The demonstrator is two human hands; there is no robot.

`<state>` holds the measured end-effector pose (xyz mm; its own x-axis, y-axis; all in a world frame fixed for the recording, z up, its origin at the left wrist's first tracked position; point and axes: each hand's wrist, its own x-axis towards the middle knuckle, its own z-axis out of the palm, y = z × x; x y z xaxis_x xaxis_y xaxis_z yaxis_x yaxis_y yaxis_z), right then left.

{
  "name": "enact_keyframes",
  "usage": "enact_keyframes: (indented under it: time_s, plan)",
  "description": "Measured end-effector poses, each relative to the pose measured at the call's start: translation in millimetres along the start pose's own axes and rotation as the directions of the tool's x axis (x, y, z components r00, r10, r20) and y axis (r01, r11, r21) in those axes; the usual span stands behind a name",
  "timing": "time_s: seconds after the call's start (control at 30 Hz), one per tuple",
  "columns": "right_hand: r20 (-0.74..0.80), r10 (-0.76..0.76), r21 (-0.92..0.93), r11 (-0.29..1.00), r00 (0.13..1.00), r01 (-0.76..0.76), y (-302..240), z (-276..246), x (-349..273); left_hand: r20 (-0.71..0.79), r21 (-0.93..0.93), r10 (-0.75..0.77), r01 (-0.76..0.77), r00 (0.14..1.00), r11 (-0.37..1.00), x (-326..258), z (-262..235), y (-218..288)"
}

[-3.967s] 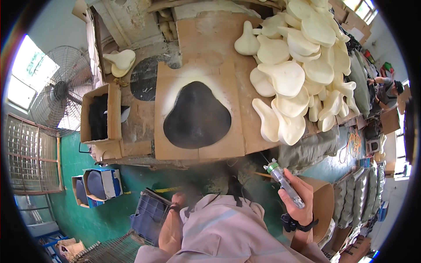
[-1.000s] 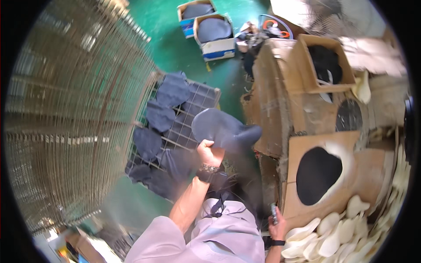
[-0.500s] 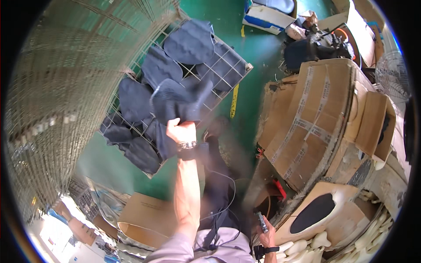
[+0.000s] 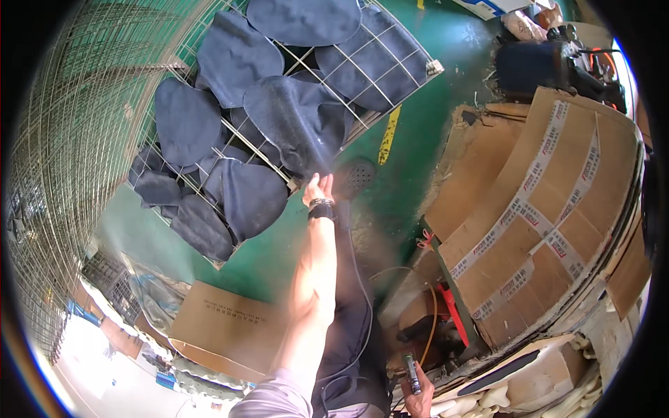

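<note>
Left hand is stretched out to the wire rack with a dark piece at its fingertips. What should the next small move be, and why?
Probably let the fingers open and draw the left hand back. The dark piece already lies on the wire rack among the other dark pieces, and the hand only meets its near edge; whether it grips that edge is unclear. The right hand holds a spray gun low by the cardboard.

Upper left of the frame: dark blue pieces (image 4: 293, 118) lie spread over a wire rack (image 4: 390, 115) on the green floor (image 4: 411, 160). The left hand (image 4: 318, 189) reaches to the nearest piece's lower edge — fingers at it. Bottom centre, the right hand (image 4: 418, 398) grips a spray gun (image 4: 412, 373); cardboard boxes (image 4: 543, 230) fill the right.
</note>
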<state>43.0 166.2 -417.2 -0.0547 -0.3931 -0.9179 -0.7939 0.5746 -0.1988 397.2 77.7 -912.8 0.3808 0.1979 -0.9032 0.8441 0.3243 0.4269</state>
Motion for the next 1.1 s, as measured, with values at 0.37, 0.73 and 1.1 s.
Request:
enact_keyframes:
  time_s: [0.37,0.73,1.1]
  plan:
    - [-0.062,0.049,0.106,0.993,0.997,-0.042,-2.8,12.6,-8.6,-0.004,0.412,0.24,-0.217,0.971,0.885,69.0,-37.6,-12.0]
    - [-0.216,-0.001,0.139,0.99,0.976,0.031,2.7,7.3,-71.8,0.11,0.833,-0.019,-0.082,0.994,0.548,-29.2,-16.8,8.4]
    - [-0.581,0.035,0.341,0.917,0.813,0.204,46.5,-31.8,-249.4,0.562,0.722,-0.534,-0.689,0.632,-0.056,-304.0,20.1,18.7]
